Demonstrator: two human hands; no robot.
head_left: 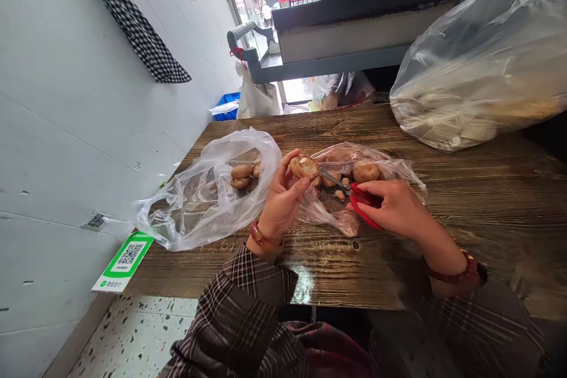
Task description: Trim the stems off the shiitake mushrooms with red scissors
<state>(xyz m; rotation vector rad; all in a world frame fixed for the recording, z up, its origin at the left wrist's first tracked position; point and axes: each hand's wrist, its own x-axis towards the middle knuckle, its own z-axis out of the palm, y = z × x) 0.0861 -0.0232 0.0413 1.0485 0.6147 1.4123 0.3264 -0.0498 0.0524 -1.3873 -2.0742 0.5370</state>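
Here, near the middle of the frame, the left hand (pixel 283 201) is half curled, its fingers and thumb closed around a brown mushroom (pixel 305 169), whose lighter side with a small pale patch faces the camera. Right of centre, the right hand (pixel 396 207) is bent round the red handles of a pair of scissors (pixel 354 196), fingers and thumb at the loops. The dark blades point leftward and up to the mushroom's right edge; whether the tip touches it is hard to tell.

Beneath and between the hands, a thin clear bag (pixel 325 212) is spread on the dark wooden surface (pixel 478 207). More mushrooms (pixel 366 170) lie in it, a large round one just above the right hand, with small brown pieces (pixel 339 195) near the scissors. Left of centre, a whitish plastic bag (pixel 199 236) lies with its mouth wide, and a few mushrooms (pixel 241 172) sit together toward its right side, one partly over another.

In the upper right of the frame stands a big, full plastic bag (pixel 478 71) with pale contents that are blurred by the film. At the lower left, a green and white QR-code sign (pixel 126 261) is by the surface's edge, and in the upper left a checked cloth (pixel 133 26) hangs against the white wall (pixel 57 130).
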